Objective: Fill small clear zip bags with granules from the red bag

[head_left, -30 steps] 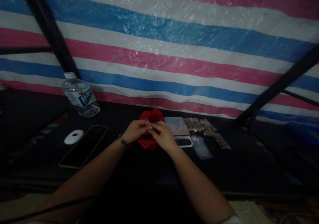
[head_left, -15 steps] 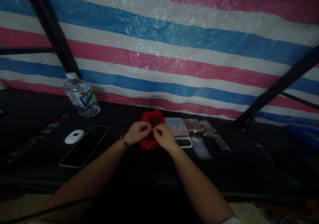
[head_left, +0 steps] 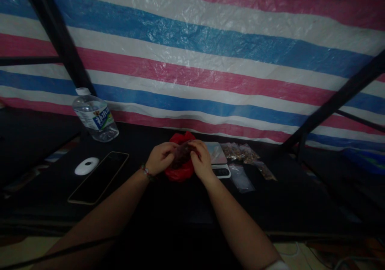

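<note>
Left hand (head_left: 160,158) and right hand (head_left: 202,160) are both pinching a small translucent plastic bag (head_left: 182,154), holding it spread above a crumpled red plastic bag (head_left: 183,174) at mid-table. A long black tabletop (head_left: 279,200) is running beneath them, backed by a glossy tarpaulin wall (head_left: 192,75) striped red, white and blue; one black metal post (head_left: 57,33) is leaning at left, another at right. On the left, one large clear plastic bottle (head_left: 93,119) is standing near the wall. One white oval plastic device (head_left: 82,168) is sitting in front of it, just beside one flat, rectangular, dark-screened phone (head_left: 99,178). At centre, the one red bag is gaping open, containing dark material (head_left: 177,165) too dim to identify. One white digital scale (head_left: 227,172) is sitting beside it, partly hidden by the right hand. Farther right, four small clear plastic packets (head_left: 249,154) are lying filled with brownish bits, three bunched and one lower, while one flat clear plastic sleeve (head_left: 241,178) is resting in front.
</note>
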Motion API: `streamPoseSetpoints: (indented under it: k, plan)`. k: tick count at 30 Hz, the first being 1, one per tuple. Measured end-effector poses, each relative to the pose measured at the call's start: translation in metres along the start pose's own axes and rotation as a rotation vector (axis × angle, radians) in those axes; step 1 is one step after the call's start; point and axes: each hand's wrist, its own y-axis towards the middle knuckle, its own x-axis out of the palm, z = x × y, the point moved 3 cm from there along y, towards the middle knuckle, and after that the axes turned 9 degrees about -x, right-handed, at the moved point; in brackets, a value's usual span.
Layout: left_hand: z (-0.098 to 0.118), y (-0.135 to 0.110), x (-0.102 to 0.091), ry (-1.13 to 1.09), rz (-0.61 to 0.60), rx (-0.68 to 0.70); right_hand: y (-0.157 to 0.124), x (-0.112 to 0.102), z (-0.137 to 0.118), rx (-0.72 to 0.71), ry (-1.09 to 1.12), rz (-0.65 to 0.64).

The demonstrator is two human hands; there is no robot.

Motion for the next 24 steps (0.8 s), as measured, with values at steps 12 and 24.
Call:
streamPoseSetpoints:
  k: [12,24]
  plan:
    - [-0.014,-0.002,-0.006,0.133,0.110,-0.029,-0.002,0.010,0.026,0.495,0.749,0.032]
    - [-0.024,0.007,0.003,0.271,0.150,-0.038,0.005,-0.014,0.023,0.216,0.034,0.135]
